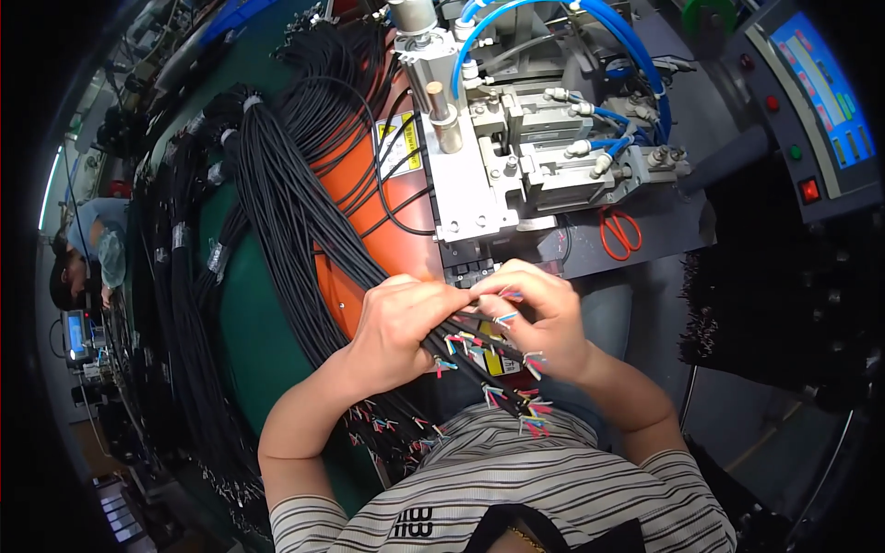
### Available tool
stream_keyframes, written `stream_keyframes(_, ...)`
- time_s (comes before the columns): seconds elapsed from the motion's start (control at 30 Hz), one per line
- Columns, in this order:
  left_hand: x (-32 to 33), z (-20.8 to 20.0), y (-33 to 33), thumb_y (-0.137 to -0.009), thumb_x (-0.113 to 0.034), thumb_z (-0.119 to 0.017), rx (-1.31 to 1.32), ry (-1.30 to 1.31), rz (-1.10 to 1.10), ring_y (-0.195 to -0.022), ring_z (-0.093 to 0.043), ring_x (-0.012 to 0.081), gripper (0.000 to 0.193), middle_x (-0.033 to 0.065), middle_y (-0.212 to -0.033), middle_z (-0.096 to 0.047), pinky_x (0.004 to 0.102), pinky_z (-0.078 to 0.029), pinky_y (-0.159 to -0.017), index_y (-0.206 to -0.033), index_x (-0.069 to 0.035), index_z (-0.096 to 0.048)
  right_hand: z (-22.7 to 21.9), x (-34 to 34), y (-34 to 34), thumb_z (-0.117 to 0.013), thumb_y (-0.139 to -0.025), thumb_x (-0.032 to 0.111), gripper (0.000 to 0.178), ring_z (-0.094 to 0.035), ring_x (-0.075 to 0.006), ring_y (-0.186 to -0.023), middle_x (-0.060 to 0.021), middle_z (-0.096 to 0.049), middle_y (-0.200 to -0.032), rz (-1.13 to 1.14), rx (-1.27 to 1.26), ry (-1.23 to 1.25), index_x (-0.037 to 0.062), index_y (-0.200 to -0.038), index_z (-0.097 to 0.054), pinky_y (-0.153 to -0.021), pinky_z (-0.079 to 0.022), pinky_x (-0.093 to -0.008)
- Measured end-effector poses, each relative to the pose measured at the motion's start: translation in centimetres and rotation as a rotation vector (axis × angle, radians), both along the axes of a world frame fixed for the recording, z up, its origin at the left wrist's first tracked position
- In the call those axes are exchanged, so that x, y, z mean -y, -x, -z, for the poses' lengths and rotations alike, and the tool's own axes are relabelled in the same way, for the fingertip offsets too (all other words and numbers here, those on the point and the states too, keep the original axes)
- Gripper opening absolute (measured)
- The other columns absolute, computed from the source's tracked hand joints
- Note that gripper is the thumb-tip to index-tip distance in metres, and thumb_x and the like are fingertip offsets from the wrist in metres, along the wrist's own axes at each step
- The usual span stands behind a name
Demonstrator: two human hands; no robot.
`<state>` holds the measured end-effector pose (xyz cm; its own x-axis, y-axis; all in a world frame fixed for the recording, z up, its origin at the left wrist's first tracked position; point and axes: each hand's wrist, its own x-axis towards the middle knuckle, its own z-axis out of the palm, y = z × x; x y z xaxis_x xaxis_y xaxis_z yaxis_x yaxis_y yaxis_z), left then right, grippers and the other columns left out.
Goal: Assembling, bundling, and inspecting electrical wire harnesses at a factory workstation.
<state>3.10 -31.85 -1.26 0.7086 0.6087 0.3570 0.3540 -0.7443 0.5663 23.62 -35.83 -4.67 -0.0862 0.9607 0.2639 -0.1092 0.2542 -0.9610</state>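
My left hand (398,327) is closed on a black cable in front of the machine, its thumb and forefinger pinched close to the cable's end. My right hand (544,318) meets it there, fingers bent together around the cable's thin coloured wires (509,295). The exact pinch point is partly hidden by the fingers. Beneath both hands lie more cable ends with stripped red, blue, yellow and white wires (530,405). A thick bundle of black cables (295,203) runs from the upper left down under my left hand.
Ahead stands a metal machine (562,175) with pneumatic cylinders and blue hoses (645,55). A red cord loop (619,233) lies on its base. At right is a control screen (825,92) with buttons. More bundles (184,276) lie on the green table (277,341). Another person (97,240) sits far left.
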Motion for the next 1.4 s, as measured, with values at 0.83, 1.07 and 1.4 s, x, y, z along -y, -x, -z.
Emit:
stream_keyframes(0.83, -0.2, 1.1, -2.3, -0.071, -0.008, -0.075, 0.031, -0.181, -0.13, -0.062, -0.059, 0.0239, 0.036, 0.0082, -0.081, -0.063, 0.0355, -0.044, -0.057, -0.104, 0.004, -0.067, 0.2, -1.2, -1.9, -0.061, -0.092, -0.006, 0.025, -0.053, -0.0063, -0.067, -0.0026, -0.061, -0.085, -0.168, -0.431, 0.564, -0.0033, -0.116, -0.061, -0.06, -0.042, -0.0207)
stream_keyframes(1.07, -0.2, 1.1, -2.2, -0.068, -0.007, -0.077, 0.13, -0.109, -0.181, -0.055, -0.054, 0.0238, 0.027, 0.0064, -0.069, -0.056, 0.0351, -0.038, -0.052, -0.091, -0.001, -0.064, 1.0, -0.1, 0.9, -0.069, -0.085, -0.002, 0.04, -0.067, -0.0267, -0.088, -0.0141, -0.064, -0.103, 0.204, 0.474, -0.246, 0.0013, -0.125, -0.067, -0.077, -0.053, -0.0341)
stream_keyframes(1.4, 0.0, 1.0, -2.2, -0.074, -0.004, -0.08, 0.085, -0.256, -0.146, -0.051, -0.051, 0.0215, 0.027, 0.0059, -0.065, -0.054, 0.0338, -0.037, -0.051, -0.097, 0.001, -0.067, 0.6, -0.1, -1.6, -0.06, -0.101, 0.005, 0.012, -0.066, -0.0097, -0.078, -0.0076, -0.069, -0.095, -0.068, -0.252, 0.314, -0.0058, -0.104, -0.065, -0.072, -0.054, -0.023)
